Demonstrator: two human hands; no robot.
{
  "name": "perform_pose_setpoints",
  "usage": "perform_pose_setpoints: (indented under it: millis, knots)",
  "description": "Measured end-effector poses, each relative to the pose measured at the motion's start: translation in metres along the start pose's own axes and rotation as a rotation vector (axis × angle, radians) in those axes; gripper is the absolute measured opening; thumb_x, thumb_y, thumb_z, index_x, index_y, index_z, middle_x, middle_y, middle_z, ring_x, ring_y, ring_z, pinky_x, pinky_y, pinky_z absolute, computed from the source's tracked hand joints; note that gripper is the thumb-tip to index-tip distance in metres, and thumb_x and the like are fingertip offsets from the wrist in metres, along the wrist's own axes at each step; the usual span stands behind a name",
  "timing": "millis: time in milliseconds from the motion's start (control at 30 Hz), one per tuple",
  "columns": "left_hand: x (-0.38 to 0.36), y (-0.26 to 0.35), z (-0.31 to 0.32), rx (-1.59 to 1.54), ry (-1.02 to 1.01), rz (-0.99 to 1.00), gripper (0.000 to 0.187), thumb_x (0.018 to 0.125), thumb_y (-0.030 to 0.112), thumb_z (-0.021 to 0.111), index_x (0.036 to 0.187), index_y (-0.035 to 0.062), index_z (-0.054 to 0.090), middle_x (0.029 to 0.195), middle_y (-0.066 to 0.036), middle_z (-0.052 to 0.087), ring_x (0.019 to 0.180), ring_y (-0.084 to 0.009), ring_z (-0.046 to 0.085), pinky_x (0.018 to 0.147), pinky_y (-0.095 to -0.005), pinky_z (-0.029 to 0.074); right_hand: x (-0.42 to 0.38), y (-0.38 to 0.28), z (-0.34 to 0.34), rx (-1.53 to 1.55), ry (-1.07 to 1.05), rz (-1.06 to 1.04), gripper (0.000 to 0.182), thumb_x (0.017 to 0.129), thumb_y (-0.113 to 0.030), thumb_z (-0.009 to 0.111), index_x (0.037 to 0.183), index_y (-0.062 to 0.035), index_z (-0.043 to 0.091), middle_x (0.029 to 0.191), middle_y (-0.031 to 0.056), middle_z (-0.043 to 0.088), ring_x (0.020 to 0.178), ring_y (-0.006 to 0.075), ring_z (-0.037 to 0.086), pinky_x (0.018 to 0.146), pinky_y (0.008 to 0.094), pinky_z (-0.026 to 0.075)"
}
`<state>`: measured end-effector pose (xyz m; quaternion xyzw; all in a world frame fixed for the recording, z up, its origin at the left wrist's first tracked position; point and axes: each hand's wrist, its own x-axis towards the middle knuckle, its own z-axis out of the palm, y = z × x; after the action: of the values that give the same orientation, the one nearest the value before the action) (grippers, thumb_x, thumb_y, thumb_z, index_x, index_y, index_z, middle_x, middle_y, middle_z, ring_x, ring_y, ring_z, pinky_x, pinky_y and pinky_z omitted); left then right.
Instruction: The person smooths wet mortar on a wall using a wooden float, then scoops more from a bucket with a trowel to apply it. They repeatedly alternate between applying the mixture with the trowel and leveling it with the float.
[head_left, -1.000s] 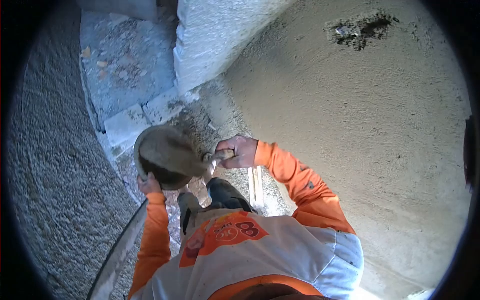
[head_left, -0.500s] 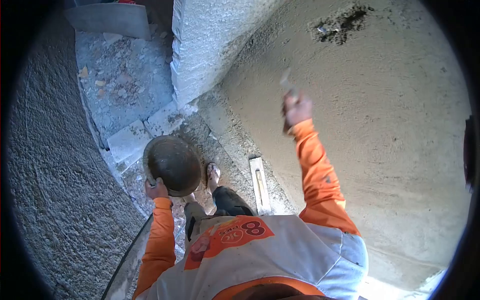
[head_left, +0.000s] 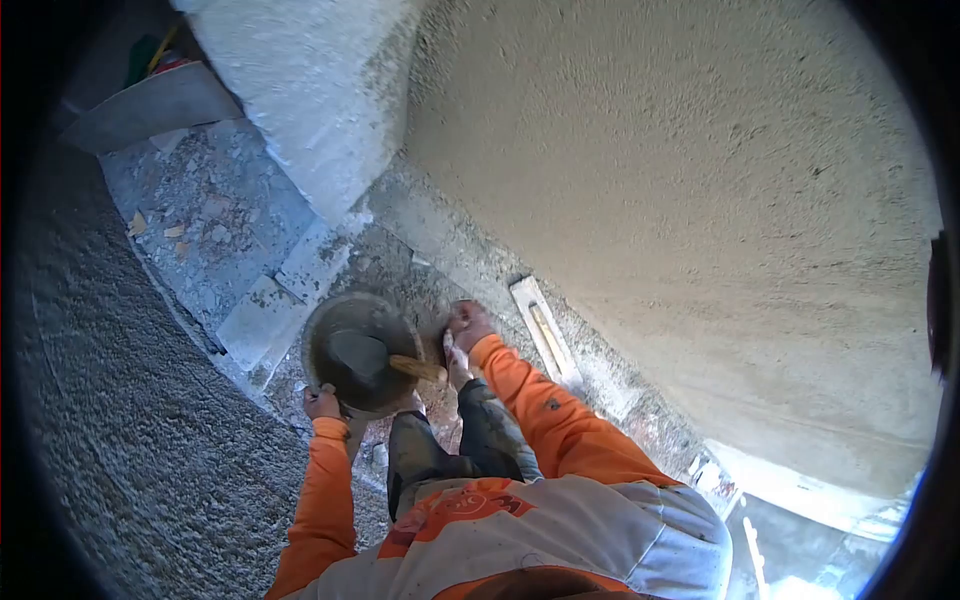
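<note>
My left hand (head_left: 322, 402) grips the near-left rim of a round dark bowl (head_left: 318, 335), thumb over the edge. Inside the bowl lies a trowel, its grey blade (head_left: 360, 356) low in the bowl and its wooden handle (head_left: 418, 369) across the right rim. Just right of the bowl, above my foot, is my right hand (head_left: 468, 325), apart from the handle; its fingers are blurred. Farther right, a long pale float (head_left: 545, 333) with a wooden handle lies beside the foot of the plastered wall (head_left: 680, 200).
A white rough block or wall end (head_left: 310, 90) stands at the upper left. Rubble (head_left: 205, 205) and broken slabs (head_left: 262, 325) lie below it. A curved grey board (head_left: 155, 105) is at the far left. A rough dark wall (head_left: 150, 400) curves along the left side.
My right hand has come down from the wall to beside the bowl. The trowel now rests in the bowl. The view has shifted, and the bowl is still in my left hand.
</note>
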<state>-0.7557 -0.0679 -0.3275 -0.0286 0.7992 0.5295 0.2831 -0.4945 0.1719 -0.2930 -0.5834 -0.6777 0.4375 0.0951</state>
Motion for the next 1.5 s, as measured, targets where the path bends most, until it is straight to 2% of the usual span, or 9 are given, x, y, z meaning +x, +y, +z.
perform_pose_setpoints:
  millis: [167,300,433,833,967,1100,1167,1367,1500]
  knots:
    - [0.055,-0.051,0.006,0.445,0.231,-0.19,0.037,0.065,0.024,0.064,0.093,-0.0002,0.059,0.089,-0.015,0.061,0.078,-0.0268,0.058,0.069,-0.0401,0.047,0.045,0.434,0.043,-0.569,-0.155,0.446,0.052,0.072,-0.043,0.063,0.107,-0.0061,0.057,0.113,0.0196,0.056,0.108,0.0342,0.051,0.09,0.0401,0.042]
    - [0.178,-0.17,-0.011,-0.306,-0.055,-0.408,0.039,0.07,0.02,0.057,0.104,0.0027,0.056,0.099,-0.014,0.061,0.088,-0.0284,0.058,0.075,-0.0427,0.046,0.024,0.402,-0.049,-0.393,-0.077,0.91,0.05,0.072,-0.041,0.066,0.106,-0.0055,0.056,0.1,0.0182,0.06,0.095,0.0332,0.057,0.081,0.0411,0.045]
    - [0.245,-0.201,0.009,-0.454,0.007,-0.482,0.031,0.071,0.016,0.053,0.1,0.0059,0.06,0.1,-0.011,0.062,0.094,-0.0288,0.056,0.081,-0.0425,0.043,0.079,0.559,-0.013,-0.565,0.34,0.853,0.081,0.064,-0.028,0.074,0.131,-0.0116,0.033,0.117,0.0216,0.05,0.109,0.0346,0.049,0.092,0.0394,0.041]
    - [0.29,-0.358,-0.005,-0.347,-0.038,-0.342,0.045,0.076,0.026,0.052,0.117,0.0064,0.051,0.121,-0.01,0.051,0.112,-0.0281,0.046,0.088,-0.0473,0.04,0.103,0.699,-0.011,-0.625,-0.115,0.805,0.059,0.065,-0.024,0.069,0.114,-0.0002,0.046,0.105,0.0222,0.058,0.1,0.0361,0.056,0.084,0.0391,0.047]
    - [0.306,-0.393,0.0,-0.273,-0.028,-0.399,0.051,0.075,0.037,0.054,0.121,0.0136,0.05,0.125,-0.005,0.049,0.116,-0.0251,0.041,0.084,-0.0484,0.039,0.09,0.673,-0.001,-0.792,0.259,-0.089,0.062,0.068,-0.034,0.068,0.116,-0.0039,0.044,0.101,0.0243,0.058,0.092,0.0406,0.056,0.079,0.0436,0.047]
    - [0.305,-0.379,0.014,-0.14,0.116,-0.45,0.071,0.07,0.053,0.058,0.122,0.0055,0.047,0.124,-0.01,0.049,0.116,-0.0276,0.042,0.085,-0.0481,0.039,0.137,0.456,-0.027,-0.568,0.174,-0.111,0.066,0.073,-0.042,0.064,0.118,0.0,0.041,0.087,0.0281,0.059,0.08,0.0446,0.057,0.068,0.0491,0.047]
    - [0.339,-0.371,0.0,0.763,0.72,0.008,0.092,0.063,0.054,0.07,0.121,-0.0109,0.04,0.118,-0.024,0.05,0.111,-0.0327,0.047,0.095,-0.0362,0.037,0.16,0.337,-0.034,-0.604,0.417,-0.26,0.067,0.073,-0.045,0.064,0.116,0.0029,0.044,0.076,0.028,0.058,0.07,0.044,0.058,0.059,0.0486,0.047]
    - [0.28,0.075,0.157,-0.03,0.583,1.191,0.06,0.081,0.022,0.064,0.125,-0.0076,0.036,0.128,-0.021,0.039,0.12,-0.0289,0.038,0.103,-0.0372,0.026,0.247,0.069,-0.1,-0.261,0.935,-0.823,0.042,0.089,-0.037,0.041,0.103,0.0025,0.046,0.068,0.0269,0.056,0.064,0.0458,0.055,0.052,0.0501,0.041]
    - [0.194,0.305,0.217,-0.532,0.546,1.603,0.069,0.071,0.04,0.07,0.119,-0.0032,0.044,0.12,-0.022,0.046,0.114,-0.0312,0.045,0.097,-0.0357,0.034,0.246,-0.106,-0.156,-0.206,1.182,-0.737,0.058,0.083,-0.054,0.048,0.093,0.0033,0.05,0.085,0.0329,0.056,0.083,0.0491,0.054,0.07,0.0481,0.044]
